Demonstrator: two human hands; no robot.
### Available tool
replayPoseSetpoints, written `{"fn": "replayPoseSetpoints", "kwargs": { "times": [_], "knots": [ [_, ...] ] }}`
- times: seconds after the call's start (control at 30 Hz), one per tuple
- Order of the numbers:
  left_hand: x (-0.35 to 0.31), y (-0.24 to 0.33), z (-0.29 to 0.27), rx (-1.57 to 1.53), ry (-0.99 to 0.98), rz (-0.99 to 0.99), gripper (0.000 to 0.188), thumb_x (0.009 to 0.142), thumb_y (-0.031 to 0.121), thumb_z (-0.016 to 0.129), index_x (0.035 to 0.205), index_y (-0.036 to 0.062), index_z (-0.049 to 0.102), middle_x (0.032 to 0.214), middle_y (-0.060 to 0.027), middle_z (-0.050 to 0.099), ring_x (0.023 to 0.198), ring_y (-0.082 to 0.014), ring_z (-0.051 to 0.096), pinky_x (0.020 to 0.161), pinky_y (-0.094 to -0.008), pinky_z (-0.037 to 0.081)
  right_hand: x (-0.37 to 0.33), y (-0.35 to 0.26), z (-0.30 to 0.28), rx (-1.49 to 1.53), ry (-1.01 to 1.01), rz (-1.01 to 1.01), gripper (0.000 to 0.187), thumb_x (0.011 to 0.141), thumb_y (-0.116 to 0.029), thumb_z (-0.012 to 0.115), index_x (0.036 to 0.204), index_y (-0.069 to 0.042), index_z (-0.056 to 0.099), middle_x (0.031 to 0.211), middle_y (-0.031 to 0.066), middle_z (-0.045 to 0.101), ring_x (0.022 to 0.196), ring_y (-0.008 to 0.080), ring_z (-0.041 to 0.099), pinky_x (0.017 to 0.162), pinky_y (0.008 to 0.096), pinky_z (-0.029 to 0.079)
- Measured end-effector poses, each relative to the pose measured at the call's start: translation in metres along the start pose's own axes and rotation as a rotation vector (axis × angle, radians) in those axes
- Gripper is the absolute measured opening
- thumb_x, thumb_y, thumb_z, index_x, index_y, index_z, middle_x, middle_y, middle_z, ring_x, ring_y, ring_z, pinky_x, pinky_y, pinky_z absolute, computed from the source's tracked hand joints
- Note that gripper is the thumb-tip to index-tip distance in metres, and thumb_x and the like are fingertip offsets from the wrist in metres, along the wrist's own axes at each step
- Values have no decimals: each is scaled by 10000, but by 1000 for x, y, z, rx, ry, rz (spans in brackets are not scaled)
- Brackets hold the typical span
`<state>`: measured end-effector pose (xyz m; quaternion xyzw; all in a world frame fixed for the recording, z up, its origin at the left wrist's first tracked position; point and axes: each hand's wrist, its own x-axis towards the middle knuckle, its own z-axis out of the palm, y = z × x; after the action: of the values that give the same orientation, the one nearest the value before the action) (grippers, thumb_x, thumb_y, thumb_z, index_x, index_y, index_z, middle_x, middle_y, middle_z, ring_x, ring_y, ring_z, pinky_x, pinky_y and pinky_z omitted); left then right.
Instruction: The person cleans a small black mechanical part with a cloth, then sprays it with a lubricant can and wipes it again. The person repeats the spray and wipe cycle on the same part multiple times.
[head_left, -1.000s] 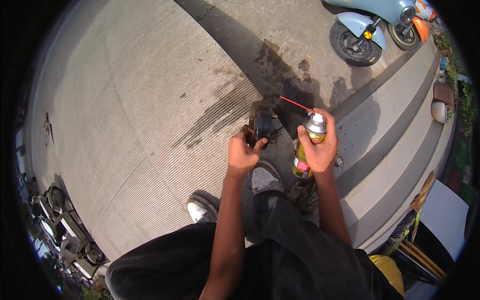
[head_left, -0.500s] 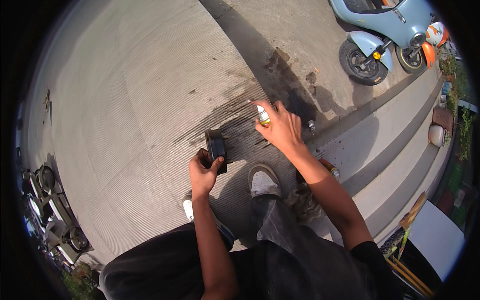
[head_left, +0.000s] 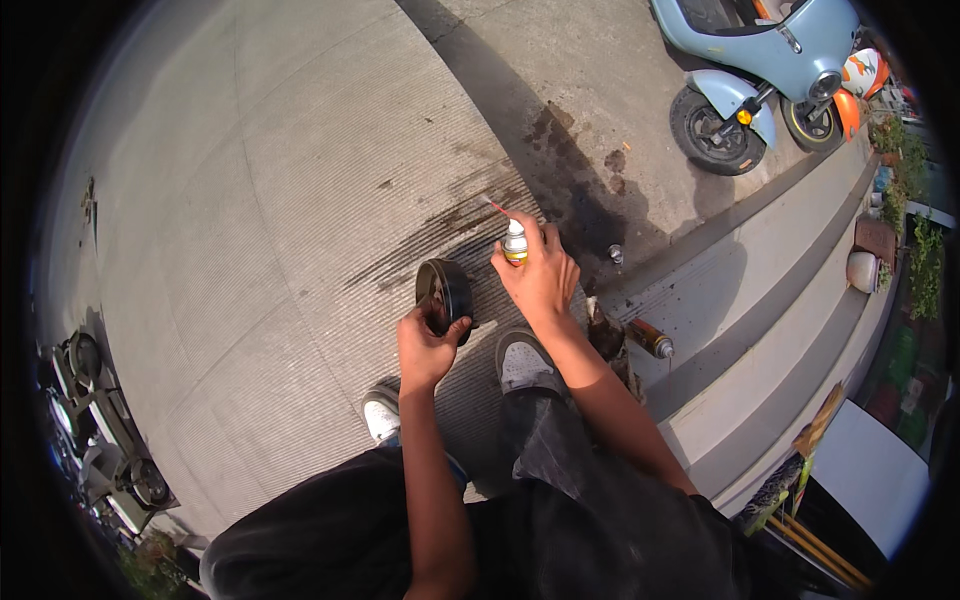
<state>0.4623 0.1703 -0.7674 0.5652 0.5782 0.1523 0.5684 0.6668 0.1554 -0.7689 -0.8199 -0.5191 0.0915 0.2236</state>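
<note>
My left hand [head_left: 428, 352] is closed round the lower rim of a black, round, hollow part [head_left: 459, 292]. It is tilted so that its brownish inside partly shows, and some fingers are hidden in the hollow. To the right of it, my right hand [head_left: 546, 282] grips a white and yellow spray can [head_left: 515, 246] held upright, the forefinger at its nozzle. A thin red straw [head_left: 496, 207] sticks out of the nozzle toward the upper left, apart from the black part. Both hands are above the ribbed concrete ramp [head_left: 330, 220], in front of my shoes.
Dark wet streaks [head_left: 450, 225] mark the ramp. Beside my right forearm are a dirty rag [head_left: 606, 335] and another spray can [head_left: 651, 339] by the steps [head_left: 730, 360]. A small shiny piece [head_left: 616, 254] lies farther up. A light-blue scooter [head_left: 745, 105] stands at the upper right.
The black part has turned in my left hand, so its hollow side now shows. My right hand has come slightly left and down with the spray can, closer to the part.
</note>
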Motion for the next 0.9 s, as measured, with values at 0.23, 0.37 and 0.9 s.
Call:
{"fn": "replayPoseSetpoints", "kwargs": {
  "times": [0.23,0.37,0.9],
  "knots": [
    [8,28,15,249,-1,110,298,715,112,900,810,-28,656,648,-177,603,565,-288,559,590,-402,472,8,47,-23,-33,136,140,469,850,-295,828,1280,-239,649,984,126,667,784,394,719,620,506,557],
    [31,26,30,158,-69,76,281,751,79,898,816,-27,646,659,-123,625,584,-208,586,593,-367,476,-12,75,-45,68,197,203,481,835,-240,844,1275,-203,655,1042,129,711,894,405,724,729,501,570],
    [36,23,111,-460,-148,135,355,867,51,886,820,51,534,724,46,455,686,-60,400,612,-261,359,-49,71,-110,398,263,130,581,859,-107,865,1375,-27,610,1235,199,712,1080,364,724,924,424,560]
  ]
}}
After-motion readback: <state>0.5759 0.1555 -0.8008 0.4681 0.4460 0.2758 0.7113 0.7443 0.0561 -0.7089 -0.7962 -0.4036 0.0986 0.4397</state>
